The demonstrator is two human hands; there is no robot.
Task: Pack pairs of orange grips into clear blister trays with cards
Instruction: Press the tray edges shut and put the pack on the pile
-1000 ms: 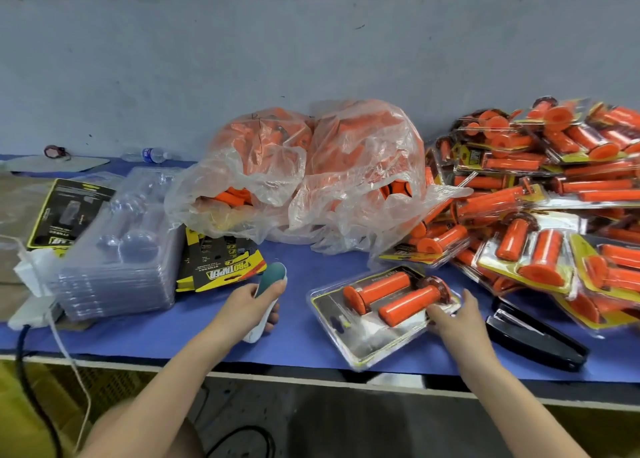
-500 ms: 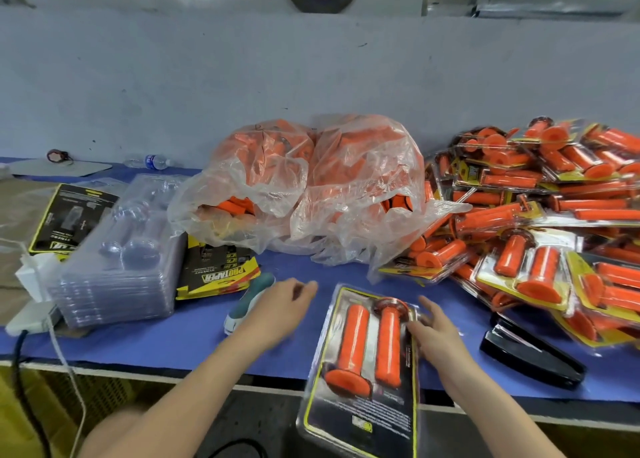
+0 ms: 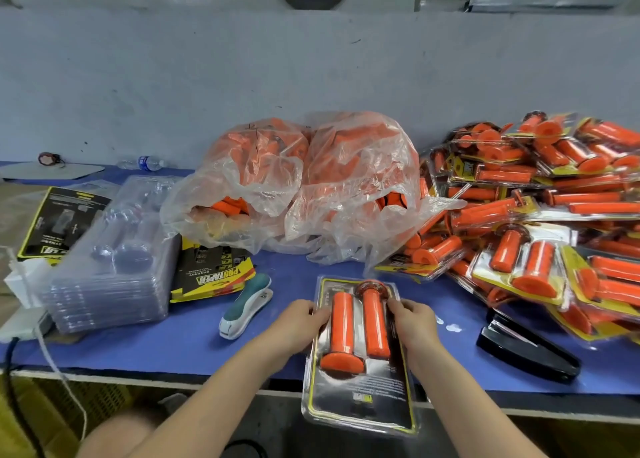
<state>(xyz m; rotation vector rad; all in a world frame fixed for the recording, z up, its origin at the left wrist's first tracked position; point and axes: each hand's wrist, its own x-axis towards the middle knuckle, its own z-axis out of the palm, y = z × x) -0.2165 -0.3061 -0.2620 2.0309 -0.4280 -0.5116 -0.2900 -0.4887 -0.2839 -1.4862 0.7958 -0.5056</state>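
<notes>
A packing workshop: heaped blister packs [image 3: 526, 260], stacked empty trays [image 3: 107, 277].

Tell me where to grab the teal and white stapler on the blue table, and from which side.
Grip the stapler across its middle, from above, with the nearer left hand once it frees the pack. It lies slanted with bare table along both long sides, so fingers can probably wrap its narrow width there.

Left hand [image 3: 298, 323] and right hand [image 3: 414, 326] grip the blister tray [image 3: 360, 405].
</notes>
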